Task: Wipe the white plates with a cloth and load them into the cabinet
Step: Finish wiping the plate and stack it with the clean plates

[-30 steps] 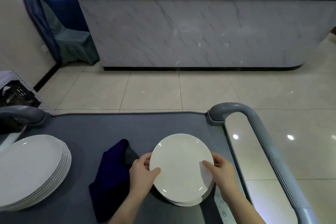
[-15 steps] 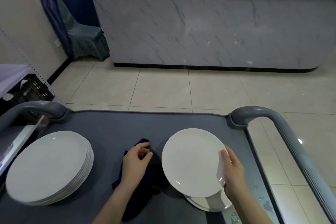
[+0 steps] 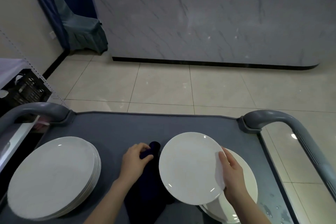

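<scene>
My right hand (image 3: 233,175) grips the right rim of a white plate (image 3: 189,167), thumb on its face, holding it tilted above a small stack of white plates (image 3: 249,187) on the right of the grey cart top (image 3: 116,132). My left hand (image 3: 135,162) grips a dark blue cloth (image 3: 151,178) that lies on the cart just left of the held plate. A taller stack of several white plates (image 3: 52,176) sits at the cart's left side.
Grey cart handles curve up at the left (image 3: 32,112) and right (image 3: 291,132). Beyond the cart lie a tiled floor and a marble counter (image 3: 209,23). A black crate (image 3: 23,89) sits on a shelf at left, and a covered chair (image 3: 81,29) stands near a blue curtain.
My left hand let go of the plate and moved left onto the dark cloth, taking hold of it. My right hand alone now holds the plate lifted off the right stack.
</scene>
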A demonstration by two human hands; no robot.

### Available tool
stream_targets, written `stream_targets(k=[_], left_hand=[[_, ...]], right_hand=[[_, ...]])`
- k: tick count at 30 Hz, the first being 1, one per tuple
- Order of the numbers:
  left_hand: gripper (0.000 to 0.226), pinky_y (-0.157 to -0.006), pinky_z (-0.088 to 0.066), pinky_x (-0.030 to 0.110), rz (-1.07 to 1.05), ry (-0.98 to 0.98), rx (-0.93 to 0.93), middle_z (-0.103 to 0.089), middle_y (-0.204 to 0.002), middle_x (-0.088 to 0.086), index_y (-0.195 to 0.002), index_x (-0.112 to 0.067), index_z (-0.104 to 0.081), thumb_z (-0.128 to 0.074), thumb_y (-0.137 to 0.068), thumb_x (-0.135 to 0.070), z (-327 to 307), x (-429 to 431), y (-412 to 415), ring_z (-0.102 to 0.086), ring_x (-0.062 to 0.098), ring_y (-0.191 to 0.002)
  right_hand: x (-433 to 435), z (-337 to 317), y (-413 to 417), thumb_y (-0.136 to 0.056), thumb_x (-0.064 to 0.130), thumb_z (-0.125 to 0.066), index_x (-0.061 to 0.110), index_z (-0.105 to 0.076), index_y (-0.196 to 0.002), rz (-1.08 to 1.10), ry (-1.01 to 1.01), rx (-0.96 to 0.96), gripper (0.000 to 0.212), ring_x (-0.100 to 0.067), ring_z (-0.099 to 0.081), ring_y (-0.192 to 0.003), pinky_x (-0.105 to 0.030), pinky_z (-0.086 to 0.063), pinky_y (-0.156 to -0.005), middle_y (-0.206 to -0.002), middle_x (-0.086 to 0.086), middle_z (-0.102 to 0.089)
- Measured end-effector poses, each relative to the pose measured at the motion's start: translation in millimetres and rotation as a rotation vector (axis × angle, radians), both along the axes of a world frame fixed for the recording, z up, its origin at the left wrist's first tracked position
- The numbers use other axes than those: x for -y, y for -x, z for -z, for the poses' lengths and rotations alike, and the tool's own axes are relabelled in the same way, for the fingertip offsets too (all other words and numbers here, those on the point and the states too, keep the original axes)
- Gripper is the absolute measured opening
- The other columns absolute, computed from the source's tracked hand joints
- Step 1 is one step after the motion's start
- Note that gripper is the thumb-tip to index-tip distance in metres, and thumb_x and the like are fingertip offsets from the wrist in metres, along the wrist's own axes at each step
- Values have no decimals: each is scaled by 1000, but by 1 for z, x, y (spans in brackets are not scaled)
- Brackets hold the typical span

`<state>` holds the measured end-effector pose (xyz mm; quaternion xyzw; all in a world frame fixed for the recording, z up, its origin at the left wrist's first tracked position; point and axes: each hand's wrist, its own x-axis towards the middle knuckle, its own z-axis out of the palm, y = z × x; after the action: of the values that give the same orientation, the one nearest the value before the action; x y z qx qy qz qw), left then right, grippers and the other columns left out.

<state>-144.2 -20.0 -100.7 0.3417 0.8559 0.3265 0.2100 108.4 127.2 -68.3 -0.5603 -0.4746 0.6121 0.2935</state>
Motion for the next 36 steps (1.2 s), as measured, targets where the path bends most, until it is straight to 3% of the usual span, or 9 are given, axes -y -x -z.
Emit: stream_targets(k=[5, 9, 12, 16, 22, 27, 30, 32, 36], left_hand=[[29, -77, -37, 4, -70, -224, 20, -54, -96, -8, -88, -35, -54, -64, -91, -9, -19, 7, 1, -55, -4, -95], [15, -73, -43, 22, -97, -272, 22, -62, -93, -16, -95, -31, -49, -55, -98, -17, -44, 11, 7, -59, 2, -87], [8, -69, -45, 33, -155, -314, -60, -64, -91, -13, -103, -30, -47, -52, -100, -24, -66, 17, 8, -60, 12, -78], [13, -68, -43, 28, -203, -375, -245, -62, -96, -13, -113, -27, -52, -50, -100, -27, -96, 31, 10, -57, 11, -79], [17, -65, -43, 17, -159, -439, -347, -62, -95, -18, -113, -25, -54, -57, -97, -24, -135, 38, -20, -60, 6, -79], [35, -77, -48, 15, 329, -194, -78, -64, -113, -25, -120, -51, -45, -59, -87, -51, -137, 36, -66, -56, -12, -85], [42, -85, -49, 16, 501, -81, 73, -56, -113, -32, -132, -53, -43, -57, -93, -45, -122, 42, -79, -55, -13, -97], [35, -92, -47, 17, 411, -211, 5, -57, -115, -30, -128, -42, -55, -56, -96, -28, -118, 49, -75, -53, -12, -106], [35, -114, -35, 31, 334, -333, -445, -57, -135, -15, -124, -30, -65, -60, -93, -14, -110, 63, -58, -44, 2, -132]], right_hand=[[3, -8, 11, -99, 30, -53, 40, -70, -113, -20, -25, -20, 24, -18, -64, -107, -41, -53, -91, -113, 13, -70], [8, -19, 19, -99, 29, -54, 39, -70, -111, -57, -53, -35, 23, -13, -66, -101, -29, -51, -75, -105, 16, -72], [14, -28, 26, -98, 31, -54, 44, -71, -108, -97, -99, -23, 23, -12, -65, -100, -29, -51, -74, -103, 18, -72], [24, -39, 34, -98, 35, -54, 54, -70, -99, -140, -146, -14, 25, -10, -63, -98, -29, -50, -71, -101, 22, -70], [43, -51, 44, -98, 34, -53, 50, -70, -104, -162, -186, -52, 24, -8, -65, -95, -27, -51, -71, -98, 23, -71], [56, -61, 50, -98, 29, -53, 50, -71, -100, -183, -226, -88, 28, -3, -67, -92, -30, -54, -77, -98, 21, -73], [61, -63, 45, -99, 30, -53, 49, -72, -101, -192, -251, -109, 27, -2, -67, -95, -25, -54, -75, -101, 20, -73], [64, -62, 39, -99, 30, -54, 50, -72, -99, -158, -233, -117, 27, -2, -66, -96, -22, -53, -74, -100, 21, -72], [65, -61, 30, -99, 26, -54, 45, -73, -99, -100, -161, -157, 27, -10, -65, -101, -37, -56, -85, -102, 15, -73]])
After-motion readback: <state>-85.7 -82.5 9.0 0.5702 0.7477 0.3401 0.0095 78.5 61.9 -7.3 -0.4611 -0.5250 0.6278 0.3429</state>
